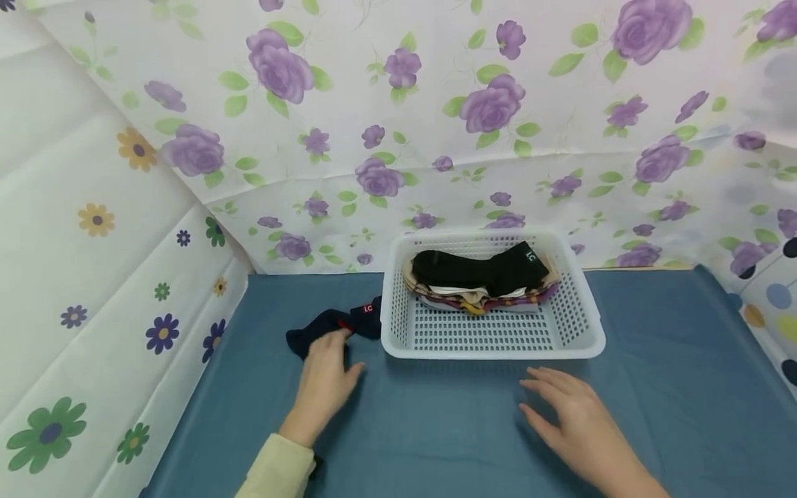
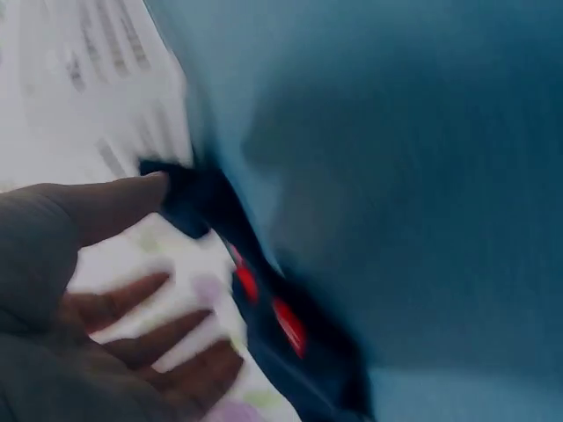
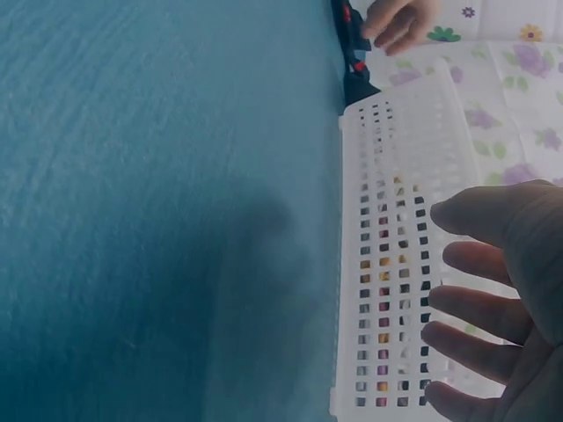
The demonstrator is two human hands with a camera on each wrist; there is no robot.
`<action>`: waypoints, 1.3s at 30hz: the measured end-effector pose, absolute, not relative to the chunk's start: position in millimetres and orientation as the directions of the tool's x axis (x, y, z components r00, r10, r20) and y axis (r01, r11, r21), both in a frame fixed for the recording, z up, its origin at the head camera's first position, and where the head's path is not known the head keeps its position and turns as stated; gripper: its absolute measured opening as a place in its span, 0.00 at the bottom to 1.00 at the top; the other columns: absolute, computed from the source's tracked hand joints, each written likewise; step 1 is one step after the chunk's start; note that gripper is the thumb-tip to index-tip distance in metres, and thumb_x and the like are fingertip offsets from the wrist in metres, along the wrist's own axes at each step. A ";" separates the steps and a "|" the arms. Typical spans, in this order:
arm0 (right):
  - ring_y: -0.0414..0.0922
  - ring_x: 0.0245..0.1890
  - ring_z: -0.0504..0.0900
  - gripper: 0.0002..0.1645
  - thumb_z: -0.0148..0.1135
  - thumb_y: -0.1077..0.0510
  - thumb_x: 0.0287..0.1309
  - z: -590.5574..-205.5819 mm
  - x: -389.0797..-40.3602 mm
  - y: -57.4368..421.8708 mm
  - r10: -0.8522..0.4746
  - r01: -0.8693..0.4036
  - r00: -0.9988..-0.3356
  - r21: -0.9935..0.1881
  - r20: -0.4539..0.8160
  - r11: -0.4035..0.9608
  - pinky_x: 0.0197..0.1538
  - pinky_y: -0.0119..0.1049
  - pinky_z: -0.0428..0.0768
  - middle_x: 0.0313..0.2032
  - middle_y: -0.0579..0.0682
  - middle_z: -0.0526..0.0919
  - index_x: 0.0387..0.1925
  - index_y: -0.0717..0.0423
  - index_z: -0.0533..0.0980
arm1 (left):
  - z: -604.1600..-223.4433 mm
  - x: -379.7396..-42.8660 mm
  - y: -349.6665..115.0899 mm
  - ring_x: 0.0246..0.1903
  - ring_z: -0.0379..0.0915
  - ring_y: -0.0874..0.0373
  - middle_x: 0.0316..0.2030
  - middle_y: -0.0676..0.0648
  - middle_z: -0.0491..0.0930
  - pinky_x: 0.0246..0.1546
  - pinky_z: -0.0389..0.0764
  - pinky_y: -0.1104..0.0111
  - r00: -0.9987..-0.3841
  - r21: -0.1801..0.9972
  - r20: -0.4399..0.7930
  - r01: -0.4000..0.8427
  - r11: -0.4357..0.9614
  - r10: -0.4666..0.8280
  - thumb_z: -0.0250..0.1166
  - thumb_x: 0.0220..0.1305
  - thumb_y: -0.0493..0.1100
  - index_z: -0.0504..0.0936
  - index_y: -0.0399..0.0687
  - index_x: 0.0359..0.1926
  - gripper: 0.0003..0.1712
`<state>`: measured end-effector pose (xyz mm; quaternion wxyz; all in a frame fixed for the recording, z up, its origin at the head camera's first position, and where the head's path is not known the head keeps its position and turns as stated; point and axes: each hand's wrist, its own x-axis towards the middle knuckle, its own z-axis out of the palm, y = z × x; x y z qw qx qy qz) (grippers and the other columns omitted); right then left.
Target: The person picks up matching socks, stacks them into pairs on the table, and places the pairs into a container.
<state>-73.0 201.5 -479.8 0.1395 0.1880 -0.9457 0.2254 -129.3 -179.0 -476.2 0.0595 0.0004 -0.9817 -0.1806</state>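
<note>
A dark navy sock point(image 1: 314, 333) with red marks and "LC" lettering lies on the blue cloth, its cuff end at the left side of a white plastic basket point(image 1: 492, 354). Over the near edge of that sock hovers my left hand point(image 1: 325, 380), thumb spread from the fingers; the left wrist view shows the sock point(image 2: 303, 374) beyond loosely extended, blurred fingers. My right hand point(image 1: 575, 418) hangs in front of the basket's right part, fingers apart and holding nothing. Inside the basket, a black sock point(image 1: 463, 271) marked "LC" tops a stack of several folded socks.
Blue cloth point(image 1: 436, 429) covers the table. Behind it rises a white sheet with purple roses point(image 1: 380, 176), and a flower-patterned sheet point(image 1: 75, 263) slopes along the left. A dotted sheet point(image 1: 772, 325) borders the right side.
</note>
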 end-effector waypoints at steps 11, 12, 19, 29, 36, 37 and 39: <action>0.50 0.57 0.74 0.22 0.71 0.44 0.45 -482.0 -71.1 198.9 -0.276 -0.347 -0.932 -0.364 0.234 0.865 0.57 0.54 0.69 0.54 0.48 0.79 0.44 0.44 0.81 | -490.5 -145.7 -212.7 0.66 0.48 0.30 0.70 0.32 0.48 0.54 0.62 0.34 -0.969 0.274 -0.188 -0.206 0.939 -0.158 0.66 0.55 0.59 0.50 0.47 0.72 0.52; 0.51 0.57 0.74 0.22 0.71 0.44 0.45 -481.9 -71.2 198.4 -0.278 -0.345 -0.934 -0.361 0.225 0.866 0.57 0.55 0.69 0.55 0.48 0.79 0.44 0.44 0.81 | -490.0 -144.2 -211.4 0.65 0.51 0.30 0.69 0.32 0.51 0.53 0.64 0.36 -0.972 0.260 -0.174 -0.199 0.945 -0.156 0.66 0.55 0.59 0.52 0.46 0.71 0.50; 0.47 0.54 0.76 0.21 0.70 0.43 0.47 -481.2 -71.6 193.2 -0.275 -0.327 -0.943 -0.371 0.187 0.869 0.54 0.50 0.74 0.53 0.46 0.79 0.44 0.43 0.81 | -484.9 -125.7 -195.5 0.50 0.69 0.33 0.56 0.32 0.69 0.37 0.76 0.43 -0.987 0.179 -0.043 -0.158 0.971 -0.153 0.68 0.54 0.56 0.67 0.40 0.62 0.40; 0.40 0.43 0.81 0.15 0.70 0.45 0.47 -474.5 -68.4 186.6 -0.190 -0.244 -0.968 -0.419 0.165 0.874 0.43 0.43 0.80 0.40 0.39 0.83 0.39 0.38 0.81 | -480.0 -109.1 -168.1 0.24 0.76 0.49 0.43 0.38 0.79 0.19 0.75 0.56 -0.993 0.126 -0.093 -0.078 0.989 -0.067 0.69 0.53 0.47 0.75 0.42 0.54 0.28; 0.34 0.36 0.81 0.11 0.70 0.46 0.47 -468.3 -66.3 183.1 -0.208 -0.261 -0.963 -0.424 0.169 0.867 0.38 0.37 0.80 0.35 0.35 0.83 0.36 0.34 0.81 | -459.9 -96.9 -136.9 0.13 0.66 0.59 0.16 0.52 0.74 0.13 0.67 0.63 -0.938 0.389 -0.321 -0.002 0.921 0.134 0.63 0.56 0.45 0.77 0.45 0.54 0.23; 0.33 0.36 0.81 0.11 0.70 0.45 0.47 -467.3 -65.9 182.2 -0.216 -0.273 -0.960 -0.428 0.177 0.862 0.38 0.36 0.80 0.34 0.34 0.83 0.36 0.33 0.80 | -455.4 -94.8 -131.7 0.11 0.64 0.59 0.13 0.53 0.71 0.12 0.65 0.64 -0.925 0.427 -0.337 0.014 0.904 0.174 0.62 0.57 0.45 0.79 0.46 0.51 0.20; 0.31 0.35 0.80 0.11 0.70 0.45 0.47 -465.0 -64.6 179.8 -0.232 -0.298 -0.952 -0.440 0.199 0.847 0.38 0.33 0.80 0.34 0.31 0.82 0.36 0.29 0.79 | -445.8 -91.5 -121.5 0.10 0.63 0.61 0.13 0.54 0.69 0.11 0.64 0.66 -0.907 0.484 -0.340 0.057 0.873 0.248 0.63 0.57 0.46 0.80 0.49 0.48 0.17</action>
